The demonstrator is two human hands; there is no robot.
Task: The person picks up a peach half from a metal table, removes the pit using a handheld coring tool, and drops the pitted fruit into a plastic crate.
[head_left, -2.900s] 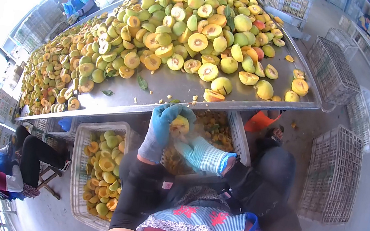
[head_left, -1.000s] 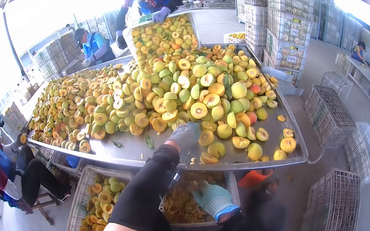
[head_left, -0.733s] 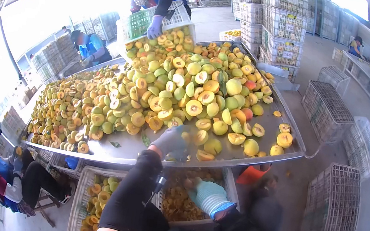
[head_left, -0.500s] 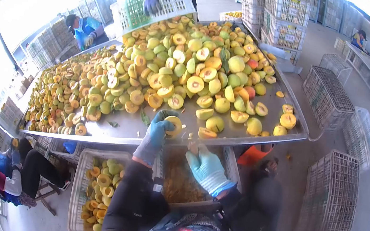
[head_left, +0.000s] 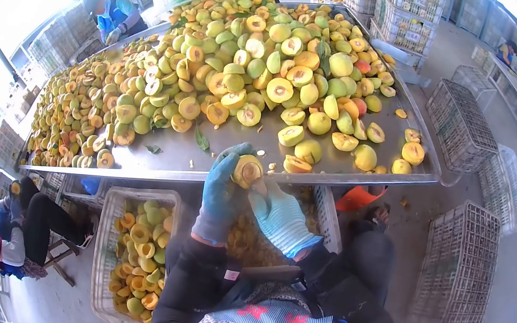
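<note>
We hold a halved peach (head_left: 247,171) in our left hand (head_left: 223,186), just past the near edge of the steel table (head_left: 221,139) and above the crate of scraps (head_left: 325,213) under it, so whatever drops from the fruit would likely land there rather than on the floor; our left fingers are curled round its skin side, grasping it, while our right hand (head_left: 278,215) meets it from below with the fingertips pressed at the cut face; whether those right fingers grip a small tool or only the fruit we cannot tell; the half has no real long axis, being round; its cut face, with the dark pit hollow, points up toward the camera and a little to the right, we judge so the hollow stays in sight; a second crate (head_left: 133,246) of halves sits to our left
</note>
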